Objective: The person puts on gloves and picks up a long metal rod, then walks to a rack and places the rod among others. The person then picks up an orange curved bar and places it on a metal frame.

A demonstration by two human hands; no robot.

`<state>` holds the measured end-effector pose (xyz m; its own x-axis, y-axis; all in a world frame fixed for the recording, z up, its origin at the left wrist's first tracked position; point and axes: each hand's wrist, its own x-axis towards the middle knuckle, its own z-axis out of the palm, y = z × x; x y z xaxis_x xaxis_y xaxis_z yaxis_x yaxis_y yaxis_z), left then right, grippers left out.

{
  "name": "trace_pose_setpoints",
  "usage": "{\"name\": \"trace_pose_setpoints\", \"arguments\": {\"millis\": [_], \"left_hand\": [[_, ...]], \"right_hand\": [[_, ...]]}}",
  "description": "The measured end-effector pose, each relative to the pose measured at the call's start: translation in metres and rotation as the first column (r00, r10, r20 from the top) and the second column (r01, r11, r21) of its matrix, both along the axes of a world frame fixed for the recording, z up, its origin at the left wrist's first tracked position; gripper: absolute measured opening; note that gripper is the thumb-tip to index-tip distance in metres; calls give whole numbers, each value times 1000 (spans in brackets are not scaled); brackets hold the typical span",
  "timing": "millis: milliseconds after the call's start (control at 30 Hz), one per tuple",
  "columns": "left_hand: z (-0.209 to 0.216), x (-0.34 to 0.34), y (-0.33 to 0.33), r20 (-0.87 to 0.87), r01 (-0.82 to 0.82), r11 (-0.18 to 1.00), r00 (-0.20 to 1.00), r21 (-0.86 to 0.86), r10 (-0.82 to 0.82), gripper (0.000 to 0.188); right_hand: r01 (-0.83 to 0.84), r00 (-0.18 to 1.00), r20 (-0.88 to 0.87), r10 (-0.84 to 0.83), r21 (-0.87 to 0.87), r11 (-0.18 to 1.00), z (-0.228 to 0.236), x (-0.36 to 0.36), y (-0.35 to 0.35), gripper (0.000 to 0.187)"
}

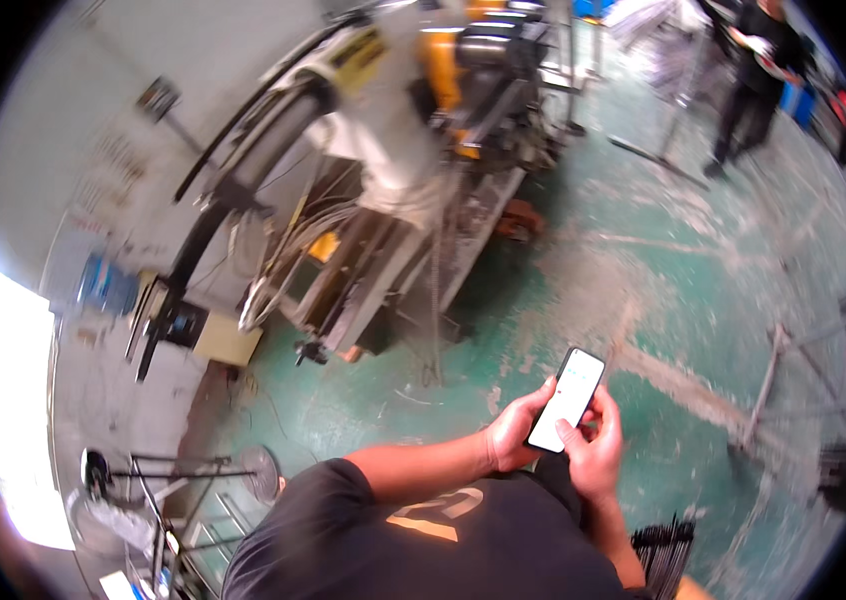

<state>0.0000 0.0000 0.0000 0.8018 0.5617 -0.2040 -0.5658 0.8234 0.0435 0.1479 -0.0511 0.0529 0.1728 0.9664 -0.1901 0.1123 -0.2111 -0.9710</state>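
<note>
A smartphone (pixel 571 392) with a lit white screen is held upright in front of my body. My left hand (pixel 515 430) is closed along its left edge, fingers partly hidden behind it. On the other side, my right hand (pixel 595 445) wraps the right edge, and its thumb rests on the lower part of the screen. What the screen shows is too small to make out.
A large machine (pixel 393 170) with cables stands ahead to the left. A water bottle (pixel 108 285) is by the left wall. A person (pixel 753 80) in dark clothes stands at far right. Metal frames (pixel 778 390) stand on the right; black rods (pixel 665 555) lie beside me.
</note>
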Motion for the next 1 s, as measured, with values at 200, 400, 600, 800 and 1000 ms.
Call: {"name": "trace_pose_setpoints", "arguments": {"millis": [200,400,600,800,1000], "left_hand": [[2,-262,1,-373,-328,944,871,45,320,62],[21,-340,-81,-467,-763,646,562,26,683,56],[3,-442,-154,-470,-901,360,215,243,856,50],[-13,-595,-252,-679,-765,301,-231,569,697,44],[-11,-747,-383,-753,-850,129,-371,511,544,27]], "right_hand": [[-421,883,-231,410,1,907,-44,-248,64,103],[-801,589,-17,808,119,587,-38,-361,61,104],[-924,354,-55,934,135,358,-45,-501,20,100],[-951,275,-74,958,124,283,-74,-670,-48,88],[-975,223,-231,947,-30,222,-56,-845,-99,84]]}}
